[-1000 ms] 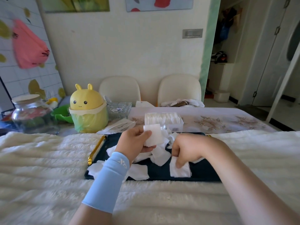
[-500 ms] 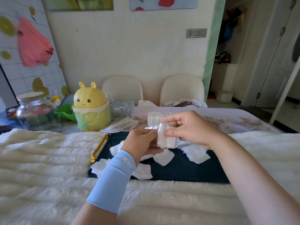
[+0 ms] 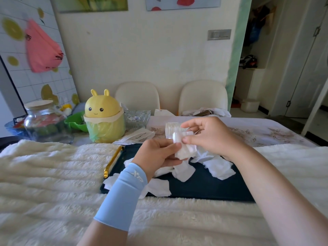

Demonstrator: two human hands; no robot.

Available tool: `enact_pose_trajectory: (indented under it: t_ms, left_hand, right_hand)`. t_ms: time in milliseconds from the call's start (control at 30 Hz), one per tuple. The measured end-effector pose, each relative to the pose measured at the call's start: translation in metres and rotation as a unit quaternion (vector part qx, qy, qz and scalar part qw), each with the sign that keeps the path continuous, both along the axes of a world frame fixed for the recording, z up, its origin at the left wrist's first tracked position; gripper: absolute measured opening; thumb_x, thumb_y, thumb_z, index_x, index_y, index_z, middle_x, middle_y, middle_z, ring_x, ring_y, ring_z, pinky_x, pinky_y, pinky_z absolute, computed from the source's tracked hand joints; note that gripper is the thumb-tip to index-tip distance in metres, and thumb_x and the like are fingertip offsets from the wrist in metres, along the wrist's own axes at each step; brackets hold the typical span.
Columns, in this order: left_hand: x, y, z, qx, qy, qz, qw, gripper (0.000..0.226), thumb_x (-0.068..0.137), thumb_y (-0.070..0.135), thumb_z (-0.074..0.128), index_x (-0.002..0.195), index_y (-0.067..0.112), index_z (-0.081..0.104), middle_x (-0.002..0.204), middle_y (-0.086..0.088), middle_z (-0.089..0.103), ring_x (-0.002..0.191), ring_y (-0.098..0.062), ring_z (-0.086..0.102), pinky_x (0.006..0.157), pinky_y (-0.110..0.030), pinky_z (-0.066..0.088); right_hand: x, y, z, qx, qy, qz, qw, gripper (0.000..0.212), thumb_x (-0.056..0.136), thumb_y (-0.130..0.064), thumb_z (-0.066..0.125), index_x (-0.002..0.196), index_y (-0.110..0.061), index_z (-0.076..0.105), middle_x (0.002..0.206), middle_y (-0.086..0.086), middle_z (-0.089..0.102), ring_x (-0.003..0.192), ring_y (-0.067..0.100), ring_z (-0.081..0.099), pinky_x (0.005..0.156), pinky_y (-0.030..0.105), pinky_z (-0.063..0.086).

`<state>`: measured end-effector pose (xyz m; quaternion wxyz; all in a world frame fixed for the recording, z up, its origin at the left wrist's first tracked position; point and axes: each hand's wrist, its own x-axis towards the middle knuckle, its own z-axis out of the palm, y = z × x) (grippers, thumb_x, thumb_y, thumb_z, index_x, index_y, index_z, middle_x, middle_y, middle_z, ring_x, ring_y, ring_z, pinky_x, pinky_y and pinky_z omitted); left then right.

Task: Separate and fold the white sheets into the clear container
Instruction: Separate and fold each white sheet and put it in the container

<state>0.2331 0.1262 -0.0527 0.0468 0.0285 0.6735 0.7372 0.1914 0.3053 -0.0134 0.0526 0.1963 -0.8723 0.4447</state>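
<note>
Both the left hand (image 3: 158, 153) and right hand (image 3: 211, 137) are pinching one white sheet (image 3: 184, 151) above the dark tray (image 3: 204, 190), the clear container (image 3: 170, 129) standing just behind that tray; limp and feather-light, the sheet probably wants fingertip grips at opposite edges.

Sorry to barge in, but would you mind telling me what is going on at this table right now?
A person is working on a white sheet with both hands above a dark tray. The left hand, in a light-blue sleeve, grips its lower part while the right hand pinches its top. More loose sheets lie scattered on the tray. The clear container just behind the hands appears to hold stacked white sheets already.
</note>
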Motion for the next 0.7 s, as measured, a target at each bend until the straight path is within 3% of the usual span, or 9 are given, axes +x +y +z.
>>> enact_pose_trajectory:
  t_ms: [100,200,400,533,700]
  left_hand:
    - [-0.001,-0.002,-0.001,0.032,0.000,0.002,0.999,0.021,0.094,0.013,0.064,0.110,0.001,0.072,0.105,-0.019,0.074,0.101,-0.029,0.072,0.084,-0.030,0.060]
    - [0.000,-0.003,0.001,0.068,-0.006,0.001,0.998,0.022,0.094,0.012,0.063,0.110,0.000,0.071,0.106,-0.020,0.074,0.101,-0.029,0.072,0.076,-0.025,0.061]
    - [-0.001,-0.006,0.004,0.070,-0.016,0.012,0.997,0.031,0.084,0.023,0.071,0.108,0.003,0.072,0.104,-0.018,0.075,0.097,-0.029,0.073,0.080,-0.032,0.061]
    - [0.000,-0.014,0.002,0.002,0.003,0.047,0.999,0.019,0.088,0.011,0.070,0.106,0.006,0.074,0.100,-0.014,0.076,0.091,-0.025,0.074,0.077,-0.028,0.061]
    - [0.004,-0.025,0.001,0.082,-0.046,0.055,0.994,0.029,0.097,0.021,0.058,0.111,-0.002,0.068,0.102,-0.023,0.074,0.091,-0.032,0.073,0.072,-0.032,0.062]
  right_hand:
    - [-0.001,0.001,-0.001,-0.044,-0.025,-0.022,0.998,0.033,0.076,-0.029,0.087,0.105,-0.027,0.072,0.096,-0.007,0.071,0.071,0.000,0.065,0.062,0.013,0.049]
    - [-0.002,0.002,0.000,-0.093,-0.070,-0.037,0.993,0.027,0.078,-0.026,0.086,0.099,-0.018,0.071,0.078,-0.003,0.072,0.054,0.003,0.061,0.049,0.016,0.045]
    - [0.002,-0.004,-0.002,-0.117,-0.084,-0.035,0.989,0.020,0.076,-0.021,0.087,0.089,-0.015,0.073,0.065,-0.005,0.070,0.055,0.007,0.060,0.047,0.018,0.043]
    - [0.005,-0.014,-0.006,-0.162,-0.101,-0.043,0.981,0.020,0.077,-0.021,0.087,0.087,-0.012,0.072,0.071,-0.006,0.072,0.056,0.005,0.063,0.045,0.014,0.042]
    - [0.008,-0.023,-0.013,-0.190,-0.129,-0.033,0.973,0.017,0.077,-0.019,0.086,0.083,-0.014,0.070,0.072,-0.007,0.075,0.059,0.005,0.068,0.053,0.027,0.049]
